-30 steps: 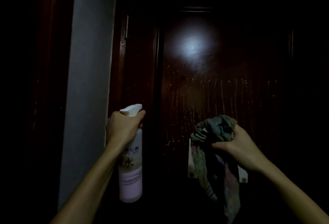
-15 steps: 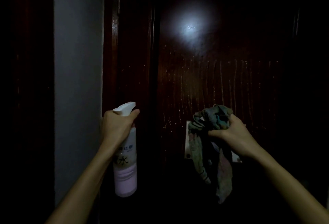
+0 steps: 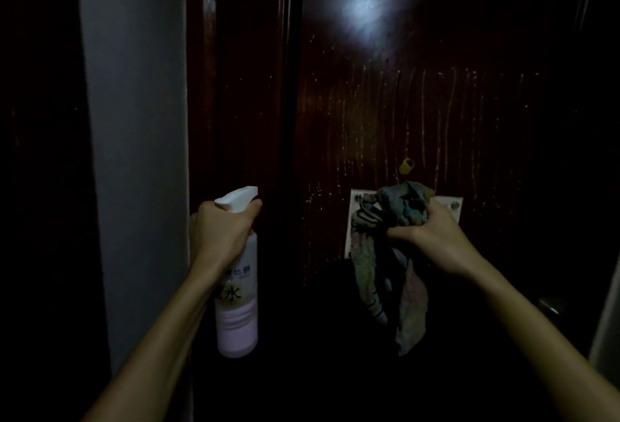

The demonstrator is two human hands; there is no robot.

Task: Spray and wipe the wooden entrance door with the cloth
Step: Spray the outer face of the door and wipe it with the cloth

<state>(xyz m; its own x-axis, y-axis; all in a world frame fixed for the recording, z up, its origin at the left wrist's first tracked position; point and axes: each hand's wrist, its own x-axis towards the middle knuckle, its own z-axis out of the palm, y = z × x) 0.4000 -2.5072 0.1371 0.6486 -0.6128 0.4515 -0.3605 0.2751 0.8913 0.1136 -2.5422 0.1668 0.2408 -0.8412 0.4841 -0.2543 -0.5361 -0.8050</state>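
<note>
door: dark wood, wet streaks | cloth: faded, bunched, hanging against door | spray bottle: white-pink, upright

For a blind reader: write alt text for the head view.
A left hand grips a spray bottle and a right hand holds a bunched cloth before a dark wooden door streaked with drips. A grey wall stands left.

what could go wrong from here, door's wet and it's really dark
1. Streaks of spray run down the door; left unwiped, they may drip lower or dry as marks.
2. The cloth, bunched in the right hand, hangs loose over the white plate and just below a small yellow piece; it might snag there.
3. Only one bright spot lights the wood, so wet patches in the dark parts could be missed.
</note>
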